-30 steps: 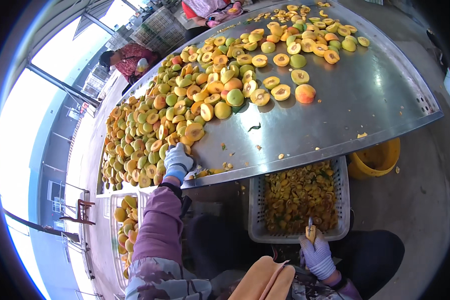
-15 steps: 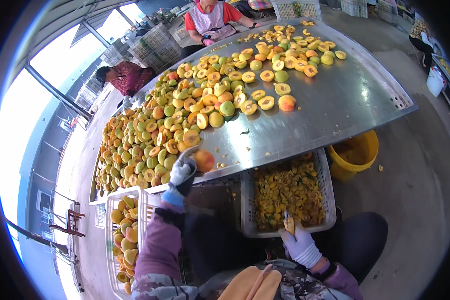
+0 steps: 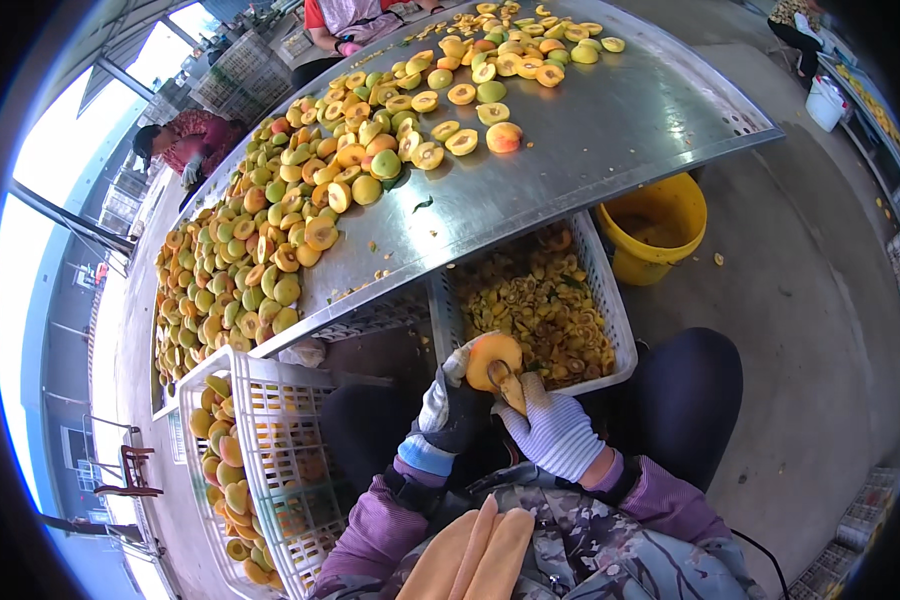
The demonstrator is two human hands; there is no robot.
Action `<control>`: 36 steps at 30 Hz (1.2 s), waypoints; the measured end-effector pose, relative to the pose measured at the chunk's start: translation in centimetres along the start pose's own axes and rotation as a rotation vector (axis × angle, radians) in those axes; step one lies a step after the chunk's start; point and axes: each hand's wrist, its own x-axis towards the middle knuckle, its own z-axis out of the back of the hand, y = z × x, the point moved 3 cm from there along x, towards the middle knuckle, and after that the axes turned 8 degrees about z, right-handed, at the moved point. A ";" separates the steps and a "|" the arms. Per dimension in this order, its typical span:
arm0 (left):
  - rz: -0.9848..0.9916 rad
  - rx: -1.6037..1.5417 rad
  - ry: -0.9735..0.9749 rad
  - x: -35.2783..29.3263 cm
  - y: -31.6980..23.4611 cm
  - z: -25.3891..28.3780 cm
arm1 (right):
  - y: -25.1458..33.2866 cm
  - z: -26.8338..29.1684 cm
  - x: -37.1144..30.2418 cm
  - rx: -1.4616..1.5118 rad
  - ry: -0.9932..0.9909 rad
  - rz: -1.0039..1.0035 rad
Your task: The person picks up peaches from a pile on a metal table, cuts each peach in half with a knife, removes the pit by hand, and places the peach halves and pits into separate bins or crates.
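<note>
My left hand [image 3: 436, 410], in a grey-white glove with a blue cuff, grips a peach half [image 3: 488, 352] over my lap, its orange cut face toward me. In my right hand [image 3: 558, 432], in a striped white glove, is a pitting tool [image 3: 512, 392] with a light wooden handle and a curved metal loop. The loop meets the middle of the peach half. Just beyond my hands, a white crate [image 3: 625, 340] of pits and scraps stands partly under the table's edge.
The metal table [image 3: 610, 130] carries a big heap of peach halves [image 3: 270, 230]. A white crate [image 3: 290, 410] of peach halves stands at my left. A yellow bucket [image 3: 695, 225] is beyond the scrap crate. Two co-workers [image 3: 195, 140] [image 3: 355, 25] are at the table's far side.
My left hand has brought a peach half from the table edge to my lap. The right hand has lifted the pitting tool away from the scrap crate to it. The view has shifted.
</note>
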 end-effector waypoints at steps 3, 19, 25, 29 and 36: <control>-0.043 0.188 -0.022 -0.6 -0.7 -1.4 | -0.1 0.2 -0.4 -0.018 -0.048 0.020; -0.278 0.170 -0.158 -1.0 0.5 -2.7 | 0.7 -0.7 -1.2 0.008 0.049 0.002; -0.267 0.241 -0.216 -1.3 -0.8 -3.7 | 0.0 -1.2 -1.2 0.392 -0.022 0.293; -0.213 0.528 -0.028 -1.7 -2.6 -4.6 | 0.9 -0.3 -1.9 1.100 0.538 -0.170; -0.122 0.103 -0.162 0.8 -1.6 -2.7 | -0.6 -0.7 -1.5 1.689 0.291 -0.461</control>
